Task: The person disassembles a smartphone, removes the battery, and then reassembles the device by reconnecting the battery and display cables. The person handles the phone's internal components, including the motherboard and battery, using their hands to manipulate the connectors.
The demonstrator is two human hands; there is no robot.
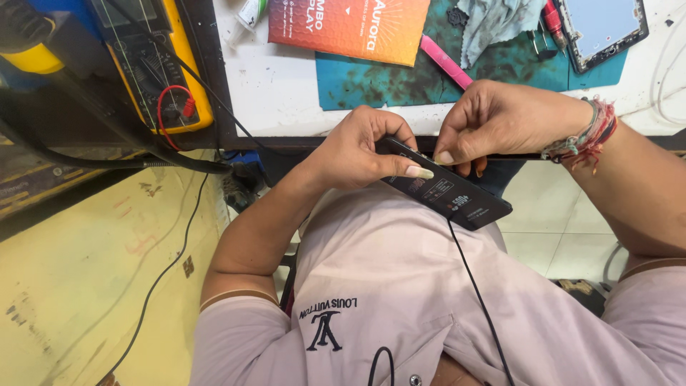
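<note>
White bench [286,93] far behind: left hand [357,154] and right hand [493,121] both pinch a dark flat device [450,194] (held over the lap); a slipped grip could drop it.

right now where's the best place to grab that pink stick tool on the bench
Probably the bare middle of the thin pink plastic stick, from above, fingers pinching across its width. It lies flat and slanted on the teal mat; its upper end tucks under the orange booklet, and its lower end runs behind the right hand.
</note>
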